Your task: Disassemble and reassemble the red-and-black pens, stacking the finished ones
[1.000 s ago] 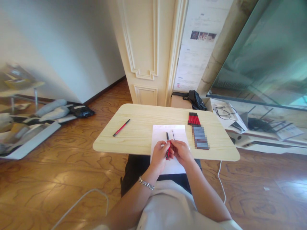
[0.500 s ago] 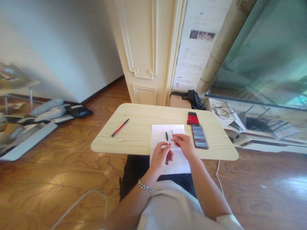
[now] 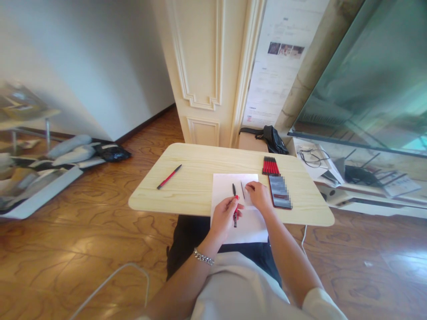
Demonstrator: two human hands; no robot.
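Note:
My left hand (image 3: 227,213) is closed around the red barrel (image 3: 236,209) of a pen, its black end pointing towards me. Just beyond those fingers a short black pen tip piece (image 3: 234,189) lies on the white paper (image 3: 222,184). A thin dark pen refill (image 3: 243,190) rests to the right of that piece. My right hand (image 3: 258,194) is beside the refill, fingers curled together over the paper; anything between them is too small or hidden to make out.
A red and black pen (image 3: 169,177) lies at the left of the light wooden table (image 3: 196,155). At the right, a row of several red pens (image 3: 271,166) lies above a phone (image 3: 280,192). A black bag (image 3: 274,140) is behind the table.
My right hand has moved slightly right, away from the refill it held, which now lies on the paper. My left hand still holds the red barrel, now nearer the black tip piece.

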